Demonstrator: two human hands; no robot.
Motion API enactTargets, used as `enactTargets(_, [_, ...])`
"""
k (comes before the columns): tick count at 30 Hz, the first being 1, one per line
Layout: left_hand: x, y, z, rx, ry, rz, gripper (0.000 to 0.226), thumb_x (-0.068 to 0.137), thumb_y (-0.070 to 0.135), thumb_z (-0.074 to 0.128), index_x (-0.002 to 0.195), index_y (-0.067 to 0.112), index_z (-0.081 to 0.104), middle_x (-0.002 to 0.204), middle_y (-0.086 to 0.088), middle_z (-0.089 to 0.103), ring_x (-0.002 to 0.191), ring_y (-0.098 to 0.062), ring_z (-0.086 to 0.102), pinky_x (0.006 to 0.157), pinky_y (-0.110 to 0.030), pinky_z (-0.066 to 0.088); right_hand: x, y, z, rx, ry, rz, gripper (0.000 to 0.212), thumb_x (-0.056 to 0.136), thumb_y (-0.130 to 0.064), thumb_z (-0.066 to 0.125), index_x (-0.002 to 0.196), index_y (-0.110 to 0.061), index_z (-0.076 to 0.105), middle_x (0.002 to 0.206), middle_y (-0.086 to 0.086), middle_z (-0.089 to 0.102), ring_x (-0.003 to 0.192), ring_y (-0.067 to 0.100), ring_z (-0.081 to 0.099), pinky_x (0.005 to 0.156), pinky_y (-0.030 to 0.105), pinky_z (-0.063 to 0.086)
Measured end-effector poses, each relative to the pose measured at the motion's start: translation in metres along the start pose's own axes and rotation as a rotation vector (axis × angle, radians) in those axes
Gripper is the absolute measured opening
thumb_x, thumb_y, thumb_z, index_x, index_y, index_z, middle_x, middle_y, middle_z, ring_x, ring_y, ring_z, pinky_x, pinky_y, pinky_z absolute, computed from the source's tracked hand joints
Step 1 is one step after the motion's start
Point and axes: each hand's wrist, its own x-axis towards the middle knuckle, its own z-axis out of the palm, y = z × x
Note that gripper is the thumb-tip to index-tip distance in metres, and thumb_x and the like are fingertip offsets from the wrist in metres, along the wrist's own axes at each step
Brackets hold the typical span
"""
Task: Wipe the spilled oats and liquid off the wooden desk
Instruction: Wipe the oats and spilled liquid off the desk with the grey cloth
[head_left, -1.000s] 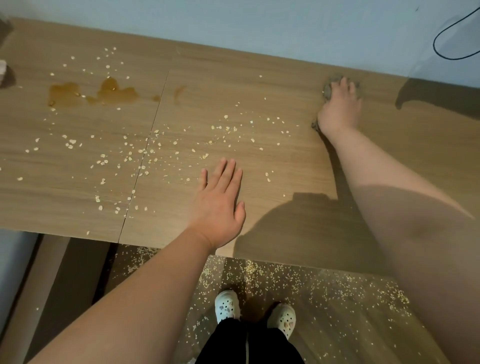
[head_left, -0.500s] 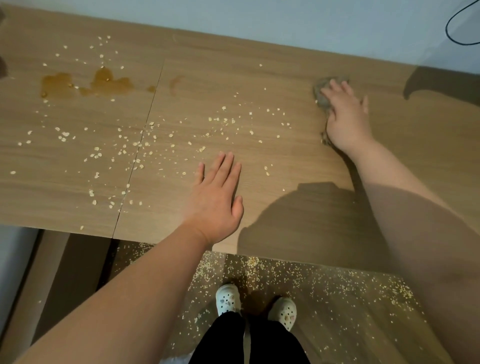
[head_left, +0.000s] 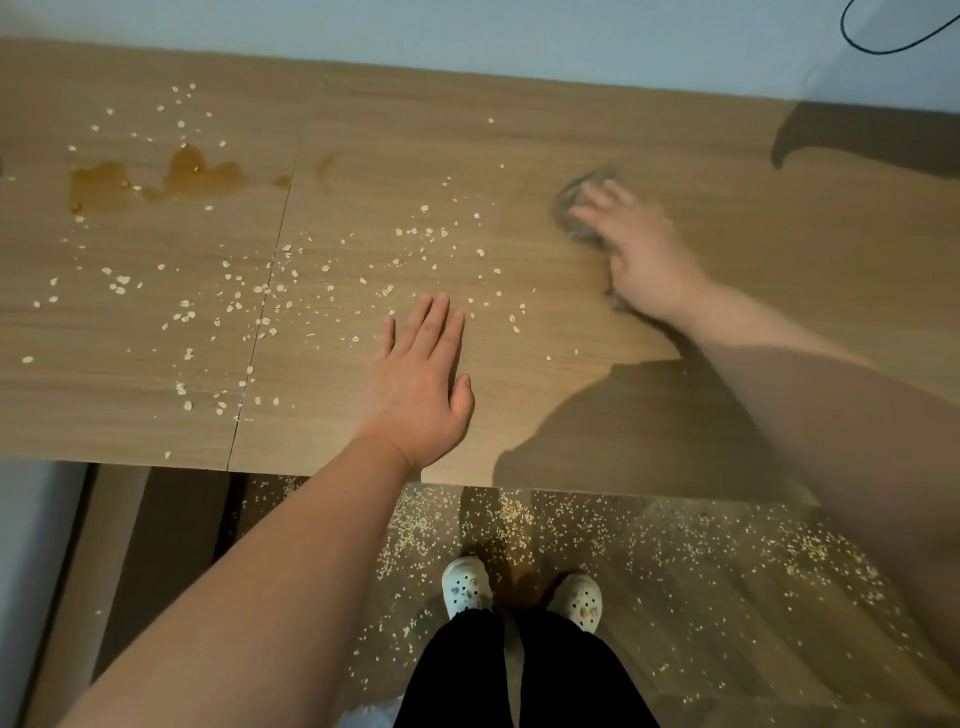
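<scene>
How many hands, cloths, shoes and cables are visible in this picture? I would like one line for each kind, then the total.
Hands: 2 (left hand, right hand)
Cloths: 1 (grey cloth, under the right hand)
Shoes: 2 (left shoe, right shoe)
Cables: 1 (black cable)
Total: 6

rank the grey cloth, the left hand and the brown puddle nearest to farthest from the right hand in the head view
1. grey cloth: pressed under the right hand, touching it.
2. left hand: flat on the desk, to the left and toward the near edge.
3. brown puddle: far left, toward the back.
</scene>
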Motion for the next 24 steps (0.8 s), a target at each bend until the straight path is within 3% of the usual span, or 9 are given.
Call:
enactTargets(3, [0.0,0.001,0.0,0.0,-0.001,-0.007,0.07,0.093,0.042,0.018,0.156,0.014,0.007,0.164,-0.005,-0.003,0.151,-0.019,-0.009,0.121,-0.04,-0.009,-0.003,0.03,-0.009,0.037,0.098,0.258,0.06,0.095,0.004,0.036,0.149,-0.022,0.039,0.161,-0.001,0.024,0.15,0.019,0.013,0.121,0.053,0.005])
enactTargets(10, [-0.001,0.001,-0.002,0.029,0.0,-0.003,0.065,0.1,0.038,0.028,0.157,0.014,0.006,0.164,-0.006,-0.004,0.151,-0.02,-0.01,0.122,-0.041,-0.008,-0.078,0.026,-0.005,0.106,0.225,0.48,0.06,0.094,0.006,0.038,0.148,-0.019,0.041,0.16,0.0,0.026,0.149,0.018,0.015,0.122,0.05,0.007])
enactTargets(16, [-0.001,0.001,-0.002,0.047,-0.012,0.004,0.066,0.1,0.038,0.026,0.157,0.013,0.005,0.164,-0.006,-0.006,0.15,-0.02,-0.012,0.12,-0.039,-0.011,-0.099,-0.039,0.022,-0.072,0.206,0.736,0.071,0.09,-0.001,0.044,0.154,-0.025,0.022,0.164,0.0,0.008,0.151,0.022,0.003,0.122,0.045,0.005])
enactTargets(21, [-0.002,0.0,-0.005,0.067,-0.027,0.01,0.066,0.1,0.037,0.027,0.157,0.013,0.004,0.164,-0.007,-0.007,0.15,-0.021,-0.013,0.12,-0.042,-0.01,-0.086,-0.087,0.04,-0.106,0.041,0.403,0.077,0.091,-0.003,0.044,0.155,-0.027,0.008,0.16,-0.004,-0.01,0.149,0.018,-0.01,0.122,0.045,0.0])
enactTargets(24, [-0.004,-0.001,-0.006,0.052,-0.016,0.037,0.066,0.099,0.038,0.028,0.157,0.014,0.006,0.164,-0.004,-0.007,0.15,-0.019,-0.013,0.118,-0.043,-0.012,-0.103,-0.06,0.024,-0.048,-0.067,0.127,0.062,0.097,-0.008,0.04,0.151,-0.029,0.018,0.158,-0.008,-0.001,0.145,0.009,-0.008,0.123,0.045,0.004])
